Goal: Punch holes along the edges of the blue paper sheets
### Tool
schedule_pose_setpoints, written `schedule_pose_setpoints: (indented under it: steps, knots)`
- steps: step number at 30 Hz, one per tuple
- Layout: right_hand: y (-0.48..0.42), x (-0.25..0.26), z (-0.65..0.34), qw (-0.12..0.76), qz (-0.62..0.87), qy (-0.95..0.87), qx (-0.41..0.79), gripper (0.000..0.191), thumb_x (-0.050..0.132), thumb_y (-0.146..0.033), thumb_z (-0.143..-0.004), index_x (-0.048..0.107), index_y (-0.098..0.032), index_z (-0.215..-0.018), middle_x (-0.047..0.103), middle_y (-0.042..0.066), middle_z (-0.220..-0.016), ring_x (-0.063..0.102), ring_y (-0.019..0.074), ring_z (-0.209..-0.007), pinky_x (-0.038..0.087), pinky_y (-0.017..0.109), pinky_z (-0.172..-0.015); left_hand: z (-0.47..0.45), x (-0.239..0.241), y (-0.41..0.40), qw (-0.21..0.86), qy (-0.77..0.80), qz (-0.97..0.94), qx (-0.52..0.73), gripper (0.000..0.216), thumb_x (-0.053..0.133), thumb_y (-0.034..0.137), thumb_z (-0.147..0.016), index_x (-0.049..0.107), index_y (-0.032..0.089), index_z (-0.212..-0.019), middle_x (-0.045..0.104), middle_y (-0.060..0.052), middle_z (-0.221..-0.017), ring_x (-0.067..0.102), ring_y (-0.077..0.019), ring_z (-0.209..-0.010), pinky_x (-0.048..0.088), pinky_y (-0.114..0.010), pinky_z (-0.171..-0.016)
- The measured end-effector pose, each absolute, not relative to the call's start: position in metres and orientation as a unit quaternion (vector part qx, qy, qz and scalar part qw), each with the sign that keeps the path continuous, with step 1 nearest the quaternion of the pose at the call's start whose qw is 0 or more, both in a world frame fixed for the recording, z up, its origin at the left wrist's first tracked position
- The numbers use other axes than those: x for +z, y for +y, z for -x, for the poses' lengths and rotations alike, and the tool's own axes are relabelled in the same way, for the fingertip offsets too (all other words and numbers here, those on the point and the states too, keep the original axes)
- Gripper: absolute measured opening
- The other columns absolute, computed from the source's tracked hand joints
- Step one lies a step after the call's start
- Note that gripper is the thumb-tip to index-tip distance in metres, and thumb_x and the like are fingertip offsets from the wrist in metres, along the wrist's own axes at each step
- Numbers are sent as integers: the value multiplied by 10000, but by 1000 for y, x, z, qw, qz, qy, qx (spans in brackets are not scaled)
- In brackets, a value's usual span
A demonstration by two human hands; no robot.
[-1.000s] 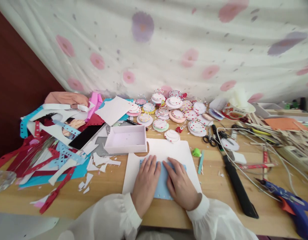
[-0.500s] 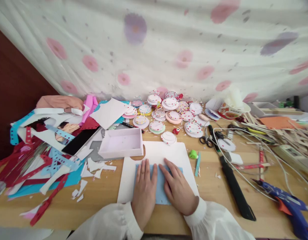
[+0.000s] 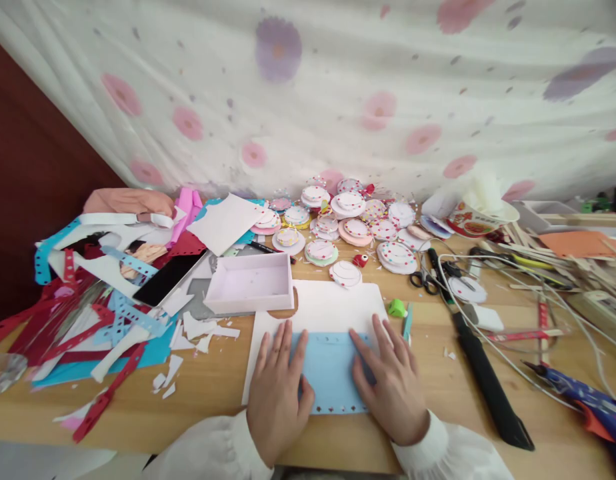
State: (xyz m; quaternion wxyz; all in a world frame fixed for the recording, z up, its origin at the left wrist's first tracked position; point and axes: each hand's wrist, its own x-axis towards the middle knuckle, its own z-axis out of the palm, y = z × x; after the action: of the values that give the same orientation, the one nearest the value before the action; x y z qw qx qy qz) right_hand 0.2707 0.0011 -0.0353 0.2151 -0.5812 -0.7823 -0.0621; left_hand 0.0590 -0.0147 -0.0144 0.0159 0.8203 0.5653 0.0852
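Note:
A light blue sheet (image 3: 333, 373) lies flat near the front of the table, with a row of small punched holes along its near edge. Under it is a larger white sheet (image 3: 333, 307) with a curved cut at its upper left. My left hand (image 3: 278, 387) rests flat on the left side of the blue sheet, fingers stretched out. On the right side, my right hand (image 3: 391, 380) lies with its fingers spread, partly over the white sheet. Both hands cover the blue sheet's side edges. Neither hand grips anything.
Behind the sheets stands a shallow white box (image 3: 251, 283). Paper scraps and a phone (image 3: 171, 279) pile up at left. Several layered paper discs (image 3: 351, 203) sit at the back. Scissors (image 3: 424, 283), a black-sheathed tool (image 3: 493, 387) and a blue glue gun (image 3: 583, 393) lie at right.
My hands have moved apart, outward to the blue sheet's sides. More of its middle and the holed near edge now show. The view has shifted slightly.

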Motion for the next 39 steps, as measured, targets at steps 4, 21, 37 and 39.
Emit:
schedule_pose_setpoints:
  steps: [4,21,37,39]
  knots:
    - [-1,-30,-268,208,596,-771,-80,359,511,-232,-857,589,-194,-1205,341,165,-1469,303,359,-1345,323,558,-1015,-58,-19,-15,27,559,-824,85,679,459,307,-857,222,127,-1467,170,-154,-1543,140,-328,-1418,221,-531,-1116]
    - [-5,-39,-278,114,551,-824,-70,543,370,-311,-945,281,-122,-1447,351,81,-1480,327,215,-1357,180,436,-1106,-50,-26,-16,4,559,-822,108,815,477,528,-836,235,47,-1447,214,-184,-1523,196,-318,-1408,183,-514,-1124]
    - [-24,-14,-325,325,568,-755,-40,372,455,-241,-882,492,-162,-1244,586,155,-1202,534,299,-1142,378,509,-983,-16,-18,3,48,572,-778,255,173,498,223,-886,565,178,-1039,577,-123,-1270,461,-299,-1251,402,-521,-996]
    - [-31,-5,-341,367,607,-704,-41,326,473,-259,-871,535,-150,-1172,600,171,-1128,568,313,-1063,436,494,-910,-16,-17,4,115,571,-756,299,62,494,193,-879,554,191,-893,604,-105,-1199,487,-275,-1216,422,-489,-985]
